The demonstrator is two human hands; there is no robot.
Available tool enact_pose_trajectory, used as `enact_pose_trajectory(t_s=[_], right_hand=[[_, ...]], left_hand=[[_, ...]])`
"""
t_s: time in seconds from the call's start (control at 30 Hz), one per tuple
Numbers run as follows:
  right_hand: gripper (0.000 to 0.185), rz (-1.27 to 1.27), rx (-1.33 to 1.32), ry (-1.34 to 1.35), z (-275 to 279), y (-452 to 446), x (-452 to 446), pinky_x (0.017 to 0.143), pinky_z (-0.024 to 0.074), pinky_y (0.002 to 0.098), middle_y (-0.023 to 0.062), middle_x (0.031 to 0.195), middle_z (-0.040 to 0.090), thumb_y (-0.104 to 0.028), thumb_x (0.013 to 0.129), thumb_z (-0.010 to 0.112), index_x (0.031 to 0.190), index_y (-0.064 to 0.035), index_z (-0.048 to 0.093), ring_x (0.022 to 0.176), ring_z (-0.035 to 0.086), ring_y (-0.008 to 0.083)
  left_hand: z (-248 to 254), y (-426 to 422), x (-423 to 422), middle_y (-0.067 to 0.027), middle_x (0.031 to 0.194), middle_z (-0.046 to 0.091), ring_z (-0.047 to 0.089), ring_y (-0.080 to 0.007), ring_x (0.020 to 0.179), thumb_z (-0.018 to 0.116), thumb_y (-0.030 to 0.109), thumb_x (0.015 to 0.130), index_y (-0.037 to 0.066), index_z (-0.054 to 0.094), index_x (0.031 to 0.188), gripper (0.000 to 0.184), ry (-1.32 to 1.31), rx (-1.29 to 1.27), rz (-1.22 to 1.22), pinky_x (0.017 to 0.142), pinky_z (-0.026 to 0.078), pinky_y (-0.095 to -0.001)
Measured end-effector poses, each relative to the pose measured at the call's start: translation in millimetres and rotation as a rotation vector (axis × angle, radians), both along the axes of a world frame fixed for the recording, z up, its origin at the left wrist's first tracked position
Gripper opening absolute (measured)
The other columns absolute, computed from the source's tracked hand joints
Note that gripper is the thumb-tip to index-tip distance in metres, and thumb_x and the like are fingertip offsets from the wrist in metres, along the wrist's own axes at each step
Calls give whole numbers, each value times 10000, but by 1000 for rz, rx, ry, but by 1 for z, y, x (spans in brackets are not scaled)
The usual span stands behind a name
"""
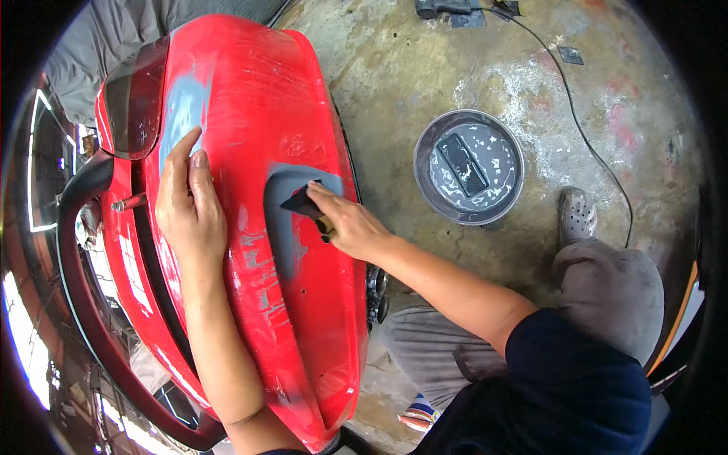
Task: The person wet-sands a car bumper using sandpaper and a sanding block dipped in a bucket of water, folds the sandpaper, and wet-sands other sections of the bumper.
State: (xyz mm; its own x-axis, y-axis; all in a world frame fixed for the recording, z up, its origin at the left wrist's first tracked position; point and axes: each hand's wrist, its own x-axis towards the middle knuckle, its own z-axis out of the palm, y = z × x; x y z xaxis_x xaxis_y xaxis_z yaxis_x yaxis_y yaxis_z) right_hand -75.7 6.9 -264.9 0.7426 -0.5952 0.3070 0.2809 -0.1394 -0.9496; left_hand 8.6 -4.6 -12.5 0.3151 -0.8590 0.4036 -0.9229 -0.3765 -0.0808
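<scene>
Stained concrete floor [379, 95] lies beside the red bumper [254, 98]. My right hand [345, 221], fingers nearly straight, pins a black sheet [297, 201] against the grey patch [282, 254] at ten o'clock; it looks light, bendy, perhaps slick, best held flat beneath the fingertips. My left hand [191, 203], loosely spread, gripping nothing, is at nine; the bucket [469, 113] sits at two.

A dark navy shirt [576, 379] here, with a short sleeve [540, 337]; just beside the shirt, soft grey trousers [607, 299], nicely creased; and farther from the shirt, there it is, a perforated grey clog [578, 216]!
</scene>
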Motion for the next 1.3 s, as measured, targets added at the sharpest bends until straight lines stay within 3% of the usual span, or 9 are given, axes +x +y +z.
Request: enact_pose_trajectory(t_s=[0.2,0.33,0.47,0.67,0.73,0.87,1.07,1.27,1.3], right_hand=[[575,5,-29,-67,31,-10,-9,1187,366,413,276,1506,428,73,829,587,1393,88,470,1431,390,392],[626,-95,-360,-88,18,-2,14,1177,376,427,279,1532,386,84,781,665,1378,85,479,1409,414,408],[630,124,106,86,4,2,-8,1170,383,446,297,1521,389,92,765,676,1368,79,497,1405,422,405],[609,-131,-217,-90,27,-2,11,1155,396,436,293,1524,390,103,790,637,1382,49,505,1387,449,384],[529,-97,-211,-89,14,3,15,1169,381,436,311,1509,400,73,847,552,1372,91,488,1410,415,406],[546,113,159,88,9,-1,-7,1174,375,425,291,1505,423,107,840,545,1383,71,498,1399,438,383],[496,-78,-231,-108,19,-3,14,1139,422,399,268,1498,445,59,875,539,1369,78,498,1371,472,372],[532,142,175,160,15,-11,-8,1184,362,411,272,1511,427,61,856,551,1383,79,485,1414,422,371],[535,106,87,89,17,-12,-8,1182,364,415,274,1512,424,65,852,549,1383,80,484,1413,422,373]], left_hand=[[3,2,-4,-130,1073,699,635,-183,867,538,105,1029,22,659,1245,260,151,-27,154,805,498,-305],[1,2,0,-116,1038,694,583,-146,766,537,112,1032,25,659,1249,264,90,-15,61,745,489,-288],[0,-1,-5,-119,1043,696,587,-147,765,532,120,1035,33,660,1254,268,108,12,73,748,492,-290],[2,0,-7,-108,993,680,560,-129,743,529,126,1038,30,660,1254,270,131,37,125,727,482,-286],[0,-1,-5,-101,967,669,548,-121,732,528,127,1039,32,660,1254,270,118,29,83,715,476,-282],[-1,-1,-3,-95,948,661,542,-111,725,524,126,1041,33,660,1256,271,108,34,25,707,473,-278],[1,-1,-5,-92,938,661,548,-114,711,527,122,1041,40,657,1259,267,133,40,77,698,479,-279],[-1,-2,-4,-73,916,652,543,-102,701,538,118,1039,47,655,1263,263,96,47,50,681,473,-269],[-1,-2,-4,-73,920,653,546,-104,703,538,123,1040,46,655,1263,263,109,28,44,684,476,-271]])
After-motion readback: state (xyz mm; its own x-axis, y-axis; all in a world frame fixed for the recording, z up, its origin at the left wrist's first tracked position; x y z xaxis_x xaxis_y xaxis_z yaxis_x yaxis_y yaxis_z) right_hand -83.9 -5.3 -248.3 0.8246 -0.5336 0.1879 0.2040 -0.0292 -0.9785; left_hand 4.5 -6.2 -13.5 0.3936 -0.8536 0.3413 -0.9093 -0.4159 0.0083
